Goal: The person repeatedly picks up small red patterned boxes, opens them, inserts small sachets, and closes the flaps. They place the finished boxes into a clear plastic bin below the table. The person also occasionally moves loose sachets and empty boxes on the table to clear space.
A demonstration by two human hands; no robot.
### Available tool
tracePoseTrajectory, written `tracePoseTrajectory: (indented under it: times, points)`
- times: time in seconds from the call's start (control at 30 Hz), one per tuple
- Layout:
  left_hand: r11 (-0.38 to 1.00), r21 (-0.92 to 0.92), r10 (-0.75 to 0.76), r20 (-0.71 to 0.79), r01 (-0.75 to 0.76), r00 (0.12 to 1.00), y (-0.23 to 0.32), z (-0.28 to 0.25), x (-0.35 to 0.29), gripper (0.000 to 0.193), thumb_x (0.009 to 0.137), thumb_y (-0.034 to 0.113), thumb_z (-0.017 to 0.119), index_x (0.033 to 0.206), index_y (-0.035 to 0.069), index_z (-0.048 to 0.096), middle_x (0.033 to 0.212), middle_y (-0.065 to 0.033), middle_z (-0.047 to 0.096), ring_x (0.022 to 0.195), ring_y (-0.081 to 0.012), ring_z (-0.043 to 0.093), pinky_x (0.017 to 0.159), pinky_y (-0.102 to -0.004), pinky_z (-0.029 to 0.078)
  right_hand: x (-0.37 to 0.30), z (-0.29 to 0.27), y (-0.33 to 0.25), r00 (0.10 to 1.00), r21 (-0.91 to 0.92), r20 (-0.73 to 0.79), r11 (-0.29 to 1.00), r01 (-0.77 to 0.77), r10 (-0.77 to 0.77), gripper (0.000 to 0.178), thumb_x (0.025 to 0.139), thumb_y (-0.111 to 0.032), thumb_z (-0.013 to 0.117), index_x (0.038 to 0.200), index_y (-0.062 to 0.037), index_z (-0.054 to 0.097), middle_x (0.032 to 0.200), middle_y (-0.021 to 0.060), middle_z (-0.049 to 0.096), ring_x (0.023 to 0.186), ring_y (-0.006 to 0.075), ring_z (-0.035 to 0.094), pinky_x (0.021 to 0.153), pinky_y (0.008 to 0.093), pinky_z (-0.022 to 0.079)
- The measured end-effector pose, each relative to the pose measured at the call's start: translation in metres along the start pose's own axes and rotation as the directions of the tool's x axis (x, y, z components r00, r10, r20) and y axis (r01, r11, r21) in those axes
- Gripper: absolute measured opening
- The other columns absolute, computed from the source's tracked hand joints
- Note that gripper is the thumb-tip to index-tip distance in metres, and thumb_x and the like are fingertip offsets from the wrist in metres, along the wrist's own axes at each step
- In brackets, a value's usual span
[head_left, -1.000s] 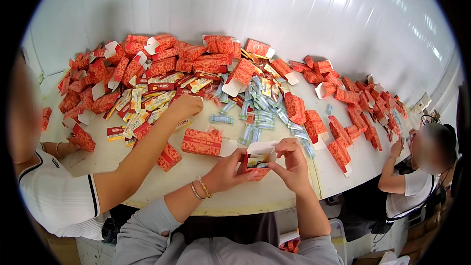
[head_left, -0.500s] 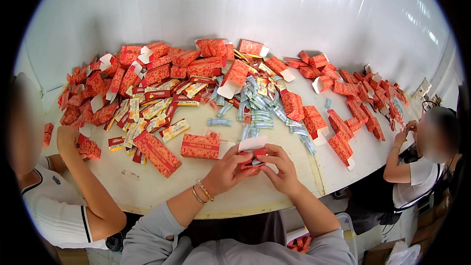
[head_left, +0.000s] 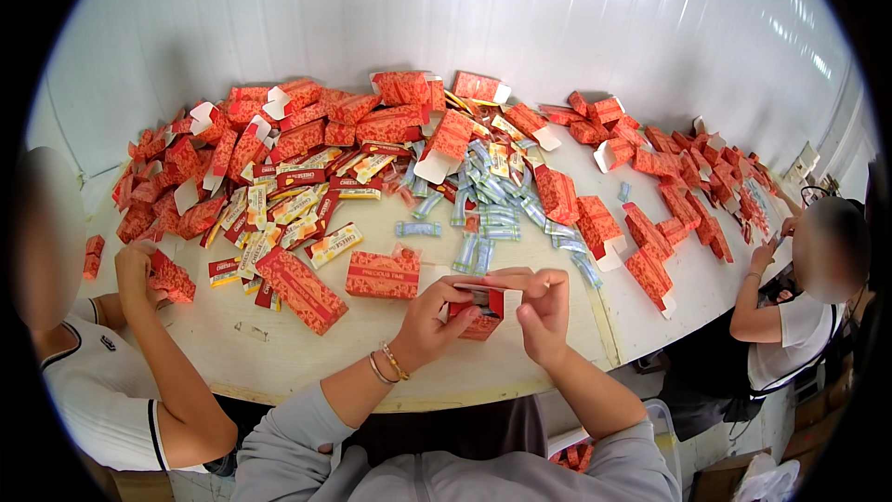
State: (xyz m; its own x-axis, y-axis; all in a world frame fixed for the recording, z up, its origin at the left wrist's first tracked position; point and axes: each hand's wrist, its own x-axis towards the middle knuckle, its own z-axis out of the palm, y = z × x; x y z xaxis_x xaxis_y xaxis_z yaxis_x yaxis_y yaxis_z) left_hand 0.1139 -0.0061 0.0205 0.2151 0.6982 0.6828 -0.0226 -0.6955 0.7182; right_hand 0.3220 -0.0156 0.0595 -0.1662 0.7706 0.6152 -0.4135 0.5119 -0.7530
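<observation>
My left hand (head_left: pixel 435 321) is closed round a small red patterned carton (head_left: pixel 480 327) above the near edge of the table. The carton's top end is up with its flaps spread, and something dark and pale shows inside. My right hand (head_left: pixel 546 311) is at the carton's right side, its fingers reaching over the top flap and its thumb apart from them beside a white side flap. Just beyond my left hand lies a red carton (head_left: pixel 383 276), and a longer red carton (head_left: pixel 302 293) is to its left. Blue-green wrapped sticks (head_left: pixel 476 254) lie beyond my hands.
Red cartons (head_left: pixel 297 138) are heaped along the back wall, with yellow and maroon sachets (head_left: pixel 293 209) before them. More cartons (head_left: pixel 674 200) lie at right. A co-worker's hand (head_left: pixel 137 274) handles a carton at left; another person (head_left: pixel 785 302) sits at right.
The carton in my left hand has turned so its end faces up with flaps spread. My right hand has lifted off its lower part, with its fingers now at the top flap.
</observation>
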Motion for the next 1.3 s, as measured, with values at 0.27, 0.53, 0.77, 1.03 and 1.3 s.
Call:
tracePoseTrajectory:
  times: [0.27, 0.53, 0.77, 1.03, 1.3]
  points:
    - [0.960, -0.249, -0.119, 0.044, 0.126, 0.992, -0.013, 0.001, -0.005, 0.042, 0.101, 0.009, 0.082, 0.122, 0.007, 0.045, 0.156, -0.0289, 0.061, 0.132, -0.0277, 0.069, 0.105, -0.0393, 0.059, 0.001, -0.003, 0.008, 0.988, -0.141, 0.155, 0.990, 0.016, 0.006, 0.020, 0.097, 0.011, 0.074, 0.108, -0.0042, 0.068, 0.134, 0.0160, 0.072, 0.131, 0.0318, 0.067, 0.115, 0.0476, 0.052]
    - [0.985, -0.169, 0.008, 0.124, 0.013, 0.992, -0.013, -0.005, 0.001, 0.045, 0.101, 0.009, 0.081, 0.128, 0.008, 0.045, 0.159, -0.0307, 0.054, 0.143, -0.0354, 0.063, 0.114, -0.0468, 0.056, -0.001, -0.013, 0.003, 0.977, -0.048, 0.215, 0.999, 0.000, 0.010, 0.029, 0.094, 0.012, 0.075, 0.117, -0.0046, 0.071, 0.146, 0.0216, 0.070, 0.137, 0.0332, 0.066, 0.118, 0.0502, 0.050]
    - [0.992, -0.127, 0.002, 0.116, 0.013, 0.993, -0.018, -0.006, 0.001, 0.045, 0.098, 0.014, 0.086, 0.125, 0.007, 0.051, 0.158, -0.0259, 0.059, 0.140, -0.0354, 0.065, 0.113, -0.0449, 0.056, -0.006, -0.006, 0.007, 0.974, -0.323, 0.225, 0.942, 0.092, -0.018, 0.023, 0.097, 0.006, 0.078, 0.115, -0.0051, 0.072, 0.137, 0.0200, 0.077, 0.135, 0.0343, 0.070, 0.117, 0.0493, 0.053]
    - [0.961, -0.278, 0.006, 0.065, 0.013, 0.998, -0.009, -0.008, 0.002, 0.039, 0.104, 0.016, 0.079, 0.132, 0.007, 0.052, 0.159, -0.0241, 0.058, 0.140, -0.0320, 0.065, 0.113, -0.0441, 0.057, -0.009, -0.004, 0.000, 0.988, -0.491, 0.151, 0.864, 0.115, -0.046, 0.021, 0.093, 0.005, 0.082, 0.111, -0.0031, 0.075, 0.133, 0.0172, 0.079, 0.130, 0.0338, 0.074, 0.109, 0.0420, 0.061]
    - [0.993, 0.041, 0.105, 0.067, -0.108, 0.992, 0.011, -0.012, 0.011, 0.025, 0.106, 0.009, 0.070, 0.130, 0.006, 0.064, 0.140, -0.0216, 0.071, 0.123, -0.0359, 0.073, 0.103, -0.0425, 0.060, -0.009, -0.002, -0.004, 0.975, -0.630, 0.185, 0.747, 0.212, -0.121, 0.023, 0.090, 0.005, 0.084, 0.110, -0.0024, 0.076, 0.130, 0.0173, 0.080, 0.121, 0.0354, 0.078, 0.103, 0.0413, 0.064]
